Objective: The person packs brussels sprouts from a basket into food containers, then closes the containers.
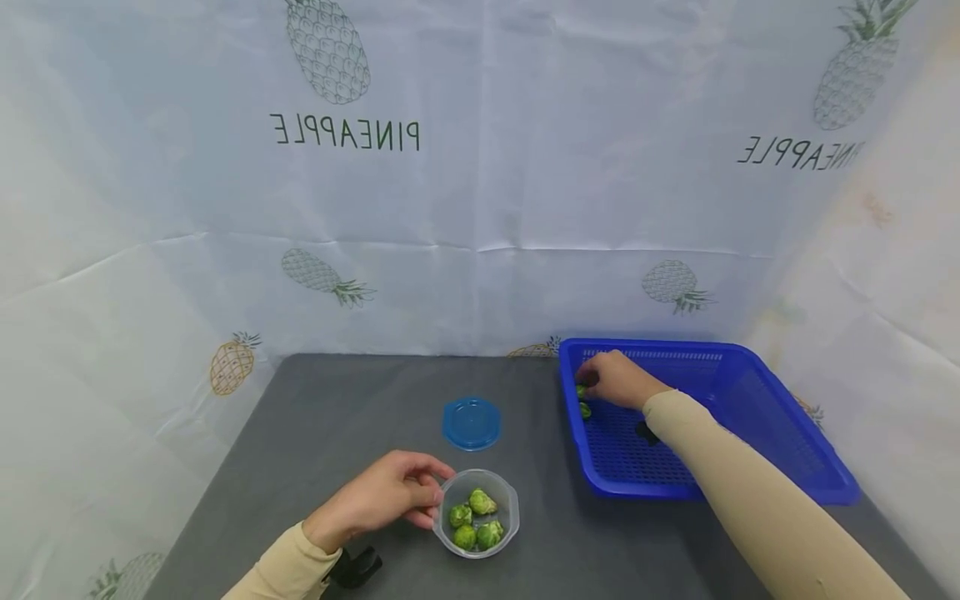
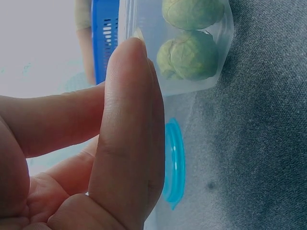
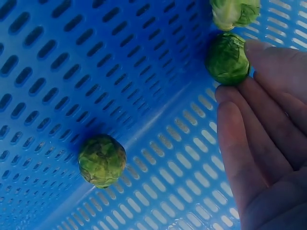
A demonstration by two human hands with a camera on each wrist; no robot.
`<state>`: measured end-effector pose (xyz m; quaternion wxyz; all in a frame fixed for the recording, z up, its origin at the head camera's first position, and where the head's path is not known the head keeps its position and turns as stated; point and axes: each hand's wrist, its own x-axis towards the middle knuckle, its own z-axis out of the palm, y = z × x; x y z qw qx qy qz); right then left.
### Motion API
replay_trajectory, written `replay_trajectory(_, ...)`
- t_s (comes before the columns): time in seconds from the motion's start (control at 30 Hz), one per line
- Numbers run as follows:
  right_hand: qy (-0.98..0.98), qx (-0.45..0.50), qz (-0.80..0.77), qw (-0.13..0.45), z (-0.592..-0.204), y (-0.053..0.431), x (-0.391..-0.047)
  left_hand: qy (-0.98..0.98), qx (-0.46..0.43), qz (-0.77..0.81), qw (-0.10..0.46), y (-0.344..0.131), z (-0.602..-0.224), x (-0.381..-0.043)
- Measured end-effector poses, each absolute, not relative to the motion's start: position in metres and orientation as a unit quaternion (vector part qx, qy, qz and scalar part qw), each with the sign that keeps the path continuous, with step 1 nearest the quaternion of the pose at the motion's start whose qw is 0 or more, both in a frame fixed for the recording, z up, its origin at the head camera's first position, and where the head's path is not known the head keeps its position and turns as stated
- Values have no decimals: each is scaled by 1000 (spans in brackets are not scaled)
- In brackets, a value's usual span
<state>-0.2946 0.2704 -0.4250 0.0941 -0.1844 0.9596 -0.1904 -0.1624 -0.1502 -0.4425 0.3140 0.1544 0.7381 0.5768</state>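
Note:
My left hand (image 1: 390, 493) is at the left side of a clear plastic container (image 1: 513, 510), thumb and fingers bent against its rim. Several Brussels sprouts (image 1: 482, 501) lie inside it; two show through its wall in the left wrist view. Reaching into the near-left corner area of a blue basket (image 1: 645, 492), my right hand (image 1: 618, 379) pinches a green Brussels sprout (image 3: 227, 58) between thumb and fingertips. A paler sprout (image 3: 235, 12) sits just beyond that one, and another sprout (image 3: 102, 160) rests against the basket's wall, apart from the fingers.
A round blue lid (image 1: 471, 423) lies on the grey table (image 1: 360, 408) behind the container. The basket stands at the table's right side. A white pineapple-printed sheet (image 1: 480, 183) hangs behind the table and along its sides.

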Motion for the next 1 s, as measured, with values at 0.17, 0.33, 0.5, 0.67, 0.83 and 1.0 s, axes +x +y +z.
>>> replay_trajectory(0.17, 962, -184, -178, 97, -425, 270, -294, 739, 154, 577, 310, -148, -443, -162)
replay_trajectory(0.33, 964, -190, -165, 88, -427, 270, -294, 739, 151, 578, 311, -147, -444, -162)
replay_trajectory(0.5, 965, -187, -166, 76, -428, 269, -294, 739, 150, 578, 311, -147, -444, -162)
replay_trajectory(0.67, 968, -184, -154, 73, -431, 269, -296, 738, 151, 580, 311, -147, -444, -161)
replay_trajectory(0.83, 967, -192, -155, 70, -431, 271, -297, 737, 148, 581, 312, -148, -446, -162)
replay_trajectory(1.0, 963, -188, -182, 59, -420, 276, -287, 739, 153, 581, 306, -149, -446, -162)
